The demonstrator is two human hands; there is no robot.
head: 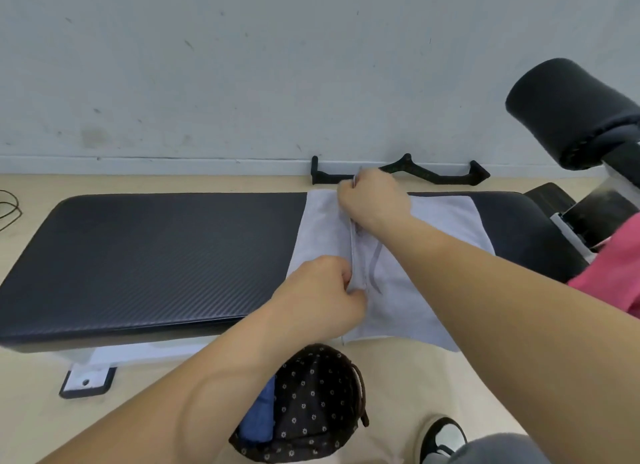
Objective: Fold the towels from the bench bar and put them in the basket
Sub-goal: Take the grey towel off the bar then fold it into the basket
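Black padded bench (156, 249) runs under both hands and well out past the left one. Pale grey towel (415, 290) lies across the bench, spread flat under the right forearm, with its near edge hanging off the bench toward the person. A raised fold ridge runs between the two hands.

Basket (311, 394) with dotted lining sits on the floor just below the left wrist. A blue towel (258, 422) is already inside, partly hidden by the left forearm.

Left hand (318, 294) has its fingers curled, pinching the near end of the ridge. Right hand (375, 200) pinches the far end at the bench's back edge.

Handling, a guess: the towel is light, soft and limp with no stiffness, so it sags wherever it is unsupported. Not fragile, not slippery, and the cloth should grip the pad a bit. Best held at corners or fold ends, one hand each, kept taut so the layers line up. Once folded, scoop it from beneath or pinch both short sides so it doesn't flop open over the basket.
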